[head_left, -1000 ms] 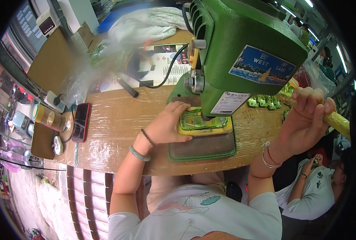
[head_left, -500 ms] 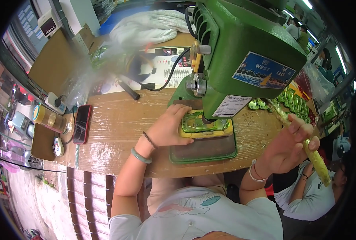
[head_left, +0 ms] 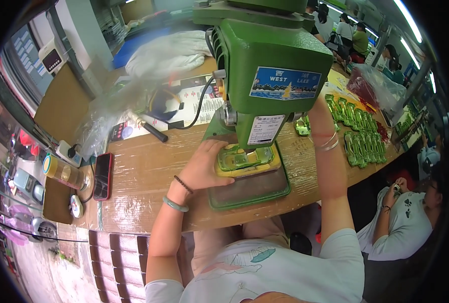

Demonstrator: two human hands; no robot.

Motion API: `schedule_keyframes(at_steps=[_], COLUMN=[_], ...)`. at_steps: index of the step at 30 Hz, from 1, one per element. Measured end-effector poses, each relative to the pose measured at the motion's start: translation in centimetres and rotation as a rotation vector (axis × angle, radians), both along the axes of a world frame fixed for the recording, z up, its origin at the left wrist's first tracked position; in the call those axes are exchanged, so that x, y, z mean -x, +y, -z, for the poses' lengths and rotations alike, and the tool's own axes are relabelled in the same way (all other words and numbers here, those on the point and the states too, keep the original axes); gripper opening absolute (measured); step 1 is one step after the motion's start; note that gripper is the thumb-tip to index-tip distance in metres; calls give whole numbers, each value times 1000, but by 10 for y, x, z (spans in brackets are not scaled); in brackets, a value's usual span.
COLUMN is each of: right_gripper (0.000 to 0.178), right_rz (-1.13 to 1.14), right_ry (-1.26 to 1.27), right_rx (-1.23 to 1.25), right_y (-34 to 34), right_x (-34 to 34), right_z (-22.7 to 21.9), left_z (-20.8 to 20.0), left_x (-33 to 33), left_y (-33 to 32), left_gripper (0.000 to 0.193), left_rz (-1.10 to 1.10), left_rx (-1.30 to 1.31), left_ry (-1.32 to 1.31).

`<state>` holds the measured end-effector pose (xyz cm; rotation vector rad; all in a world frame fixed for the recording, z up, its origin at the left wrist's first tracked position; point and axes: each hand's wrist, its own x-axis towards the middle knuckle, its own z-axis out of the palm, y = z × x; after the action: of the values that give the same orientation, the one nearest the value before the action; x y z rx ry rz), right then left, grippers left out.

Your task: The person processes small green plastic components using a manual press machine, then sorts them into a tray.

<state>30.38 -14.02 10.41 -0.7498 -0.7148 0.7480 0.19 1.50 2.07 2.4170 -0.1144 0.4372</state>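
Note:
My left hand grips the left end of a yellow block, thumb along its near side. Resting on this block is a shiny green toy car body, directly under the spindle of a green drill press. The block sits on the press's base plate. My right arm reaches up along the right side of the press. Of my right hand, only the back near the wrist shows; its fingers are hidden behind the press head.
Rows of green car bodies lie on the table to the right. Left are a phone, a jar and a dark-handled tool. A white cloth lies behind. A co-worker sits at the right.
My right hand has moved up and away behind the press head; before, it was on a yellow-wrapped bar, now out of sight. My left hand stays on the block. The head view has shifted.

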Motion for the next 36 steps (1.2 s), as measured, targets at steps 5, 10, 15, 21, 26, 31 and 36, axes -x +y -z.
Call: schedule_keyframes(at_steps=[5, 10, 15, 21, 26, 31, 36], right_gripper=[27, 28, 27, 11, 25, 25, 32], right_rz=[439, 444, 520, 450, 700, 1034, 1197], right_ry=[-233, -933, -1114, -654, -442, -149, -208], right_rx=[818, 943, 925, 714, 755, 854, 962], right_y=[-64, -69, -62, -94, -167, -264, -283], right_x=[65, 141, 134, 106, 86, 56, 48], right_z=[61, 60, 65, 58, 58, 119, 157], left_z=[-5, -4, -2, 4, -2, 4, 5], left_x=[0, 0, -4, -5, -1, -6, -3], left_y=[-4, -3, -5, -5, -8, -8, 2], left_gripper=[79, 78, 80, 84, 82, 83, 89], left_rz=[-16, -5, 1, -1, -32, -16, -38], left_rx=[-34, -38, -38, -41, -43, -61, -41], left_ry=[-8, -7, -6, 21, 42, 51, 113])
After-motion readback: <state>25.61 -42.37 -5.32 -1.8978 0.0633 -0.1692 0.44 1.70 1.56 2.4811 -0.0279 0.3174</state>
